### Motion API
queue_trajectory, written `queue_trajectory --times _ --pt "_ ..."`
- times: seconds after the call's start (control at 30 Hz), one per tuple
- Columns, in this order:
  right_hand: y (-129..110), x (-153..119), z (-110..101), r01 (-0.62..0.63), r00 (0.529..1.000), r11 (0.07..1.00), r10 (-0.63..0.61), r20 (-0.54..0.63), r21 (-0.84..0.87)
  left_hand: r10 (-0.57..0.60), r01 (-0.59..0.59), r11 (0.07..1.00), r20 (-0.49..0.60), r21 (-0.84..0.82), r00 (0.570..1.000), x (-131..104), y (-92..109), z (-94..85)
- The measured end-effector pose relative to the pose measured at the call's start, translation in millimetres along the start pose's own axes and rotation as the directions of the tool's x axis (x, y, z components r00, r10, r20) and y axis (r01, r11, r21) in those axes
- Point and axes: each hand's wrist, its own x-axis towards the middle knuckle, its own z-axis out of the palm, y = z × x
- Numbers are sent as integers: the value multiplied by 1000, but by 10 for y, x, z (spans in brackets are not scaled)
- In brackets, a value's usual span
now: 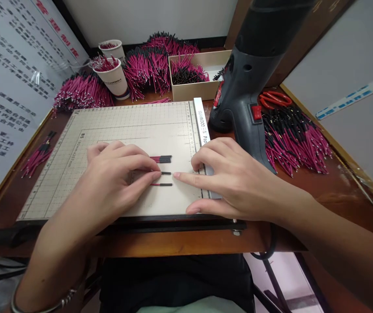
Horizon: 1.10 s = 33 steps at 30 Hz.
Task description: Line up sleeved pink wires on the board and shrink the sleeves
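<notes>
My left hand (121, 174) pinches a thin wire (166, 173) between thumb and index finger, its black end sticking out to the right. Above it, a few pink wires with black ends (165, 159) lie side by side on the cream gridded cutting board (140, 117). One more wire (166, 184) lies just below the pinched one. My right hand (215, 178) has its fingers apart, the index fingertip close to the black end of the pinched wire. Nothing shows in its grasp. The palm hides part of the board's white ruler edge (201, 119).
A heat gun (248, 87) stands behind my right hand. Pink-and-black wire bundles (149, 71), paper cups (112, 79) and a box (193, 92) line the back. Red-handled pliers (275, 99) and more wires (297, 141) lie right; a small wire bunch (39, 154) lies left.
</notes>
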Motion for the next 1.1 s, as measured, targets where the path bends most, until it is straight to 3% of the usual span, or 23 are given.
queue_trajectory --times 0.43,1.1 --pt "1 -21 2 -10 1000 1000 11 26 -20 12 -11 1000 50 -17 999 12 -32 -7" --pt "6 -7 -4 5 999 999 -3 48 -40 -2 3 1000 30 -15 1000 0 -20 25"
